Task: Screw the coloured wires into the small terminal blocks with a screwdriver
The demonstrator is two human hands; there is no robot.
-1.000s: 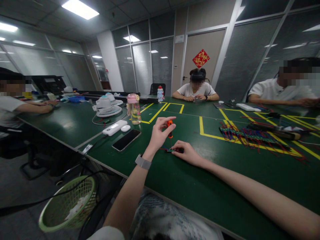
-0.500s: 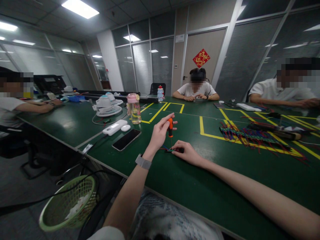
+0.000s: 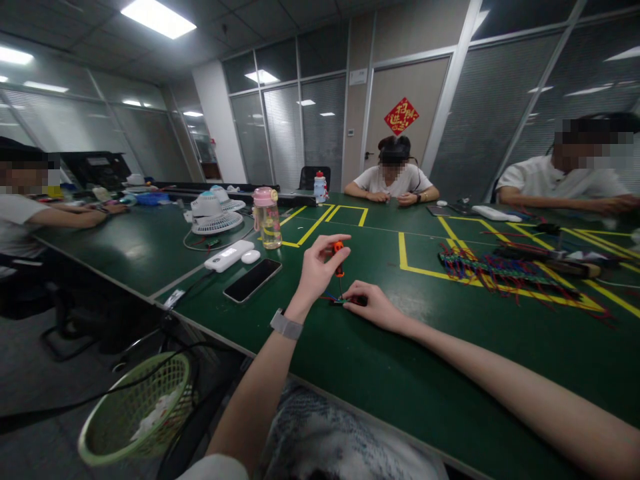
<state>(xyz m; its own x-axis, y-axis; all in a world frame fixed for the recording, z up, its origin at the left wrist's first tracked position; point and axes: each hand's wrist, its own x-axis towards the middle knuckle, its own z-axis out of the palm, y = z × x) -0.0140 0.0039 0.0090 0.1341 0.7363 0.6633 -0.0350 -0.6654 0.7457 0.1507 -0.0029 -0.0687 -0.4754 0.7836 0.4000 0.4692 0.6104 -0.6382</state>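
My left hand (image 3: 321,265) is closed around the orange and black handle of a screwdriver (image 3: 339,268). The shaft points almost straight down, and its tip meets a small green circuit board (image 3: 339,302) with thin wires on the table. My right hand (image 3: 371,305) pinches the board's right side between thumb and fingers, partly hiding it. Red and blue wires stick out to the left of the board. Exactly which part the tip touches is too small to make out.
Left of my hands lie a phone (image 3: 253,279), a white power bank (image 3: 229,256) and a pink-lidded bottle (image 3: 269,219). Several wired boards (image 3: 505,273) lie on yellow tape at right. Three people sit around the green table (image 3: 420,373). A green basket (image 3: 135,407) stands below left.
My left fingers and thumb have shifted on the screwdriver handle, the thumb now lying across its front. My right hand and the board stay in place.
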